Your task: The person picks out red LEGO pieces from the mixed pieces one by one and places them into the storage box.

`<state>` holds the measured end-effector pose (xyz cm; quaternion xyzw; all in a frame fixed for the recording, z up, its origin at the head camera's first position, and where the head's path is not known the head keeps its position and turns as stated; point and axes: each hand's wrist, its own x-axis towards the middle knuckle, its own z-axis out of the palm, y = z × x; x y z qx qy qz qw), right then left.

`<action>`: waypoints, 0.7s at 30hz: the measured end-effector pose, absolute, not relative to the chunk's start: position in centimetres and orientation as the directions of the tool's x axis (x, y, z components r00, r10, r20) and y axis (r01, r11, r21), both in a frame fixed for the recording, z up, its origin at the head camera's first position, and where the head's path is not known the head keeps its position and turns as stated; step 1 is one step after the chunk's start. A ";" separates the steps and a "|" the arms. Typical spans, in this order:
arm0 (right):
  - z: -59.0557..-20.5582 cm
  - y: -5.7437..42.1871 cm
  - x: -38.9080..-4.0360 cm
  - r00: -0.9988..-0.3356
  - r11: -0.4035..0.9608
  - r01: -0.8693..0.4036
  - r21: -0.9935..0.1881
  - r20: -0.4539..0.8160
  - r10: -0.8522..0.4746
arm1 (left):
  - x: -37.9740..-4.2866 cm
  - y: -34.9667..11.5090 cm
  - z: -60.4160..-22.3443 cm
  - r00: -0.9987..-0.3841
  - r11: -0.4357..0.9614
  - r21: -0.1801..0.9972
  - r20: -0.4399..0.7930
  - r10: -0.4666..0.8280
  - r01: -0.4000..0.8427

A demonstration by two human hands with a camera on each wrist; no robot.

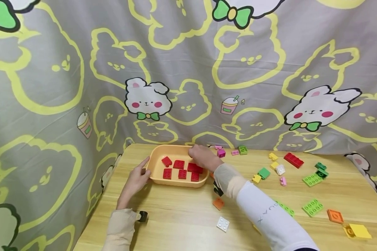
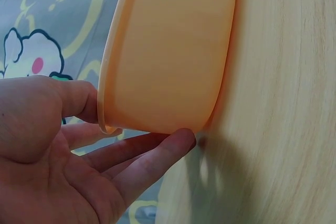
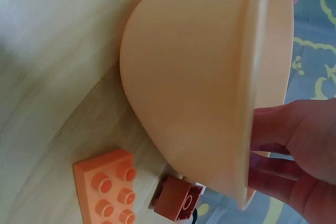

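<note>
A light orange plastic tub (image 1: pixel 173 182) stands on the table with several red toy bricks (image 1: pixel 179 164) spread over its bottom. My left hand (image 1: pixel 135 181) grips the tub's left end; in the left wrist view its thumb lies at the rim and its fingers reach along the outside. At the far right corner, my right hand (image 1: pixel 204 157) reaches over the rim, close above a large red brick (image 1: pixel 194 168). The right wrist view shows the right fingers (image 3: pixel 273 124) passing behind the tub's rim, their tips hidden; I cannot tell whether they hold anything.
Loose bricks lie right of the tub, among them a white one (image 1: pixel 222 224), an orange one (image 1: pixel 218 203), a light green one (image 1: pixel 313 207) and a long red one (image 1: pixel 293 160). A patterned grey curtain (image 1: pixel 182 66) hangs behind the wooden table (image 1: pixel 172 216).
</note>
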<state>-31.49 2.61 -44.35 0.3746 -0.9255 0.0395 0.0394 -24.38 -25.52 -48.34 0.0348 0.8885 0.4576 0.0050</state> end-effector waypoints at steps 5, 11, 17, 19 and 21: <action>-44.6 2.8 -31.7 -0.706 0.705 -0.708 -0.043 0.082 -0.704 | -24.4 -25.3 -48.1 -0.997 0.576 0.816 0.018 0.077 0.059; -44.9 2.9 -31.7 -0.731 0.728 -0.682 -0.065 0.044 -0.681 | -24.5 -25.3 -48.3 -0.997 0.560 0.827 0.006 0.077 0.048; -45.4 3.4 -31.6 -0.725 0.719 -0.688 -0.098 0.067 -0.685 | -24.5 -25.3 -48.3 -0.997 0.561 0.827 0.001 0.073 0.042; -45.6 3.4 -31.7 -0.725 0.719 -0.688 -0.099 0.067 -0.685 | -24.5 -25.3 -48.3 -0.997 0.566 0.824 0.002 0.072 0.042; -45.6 3.3 -31.8 -0.726 0.719 -0.687 -0.105 0.062 -0.685 | -24.5 -25.4 -48.4 -0.998 0.570 0.821 0.000 0.068 0.039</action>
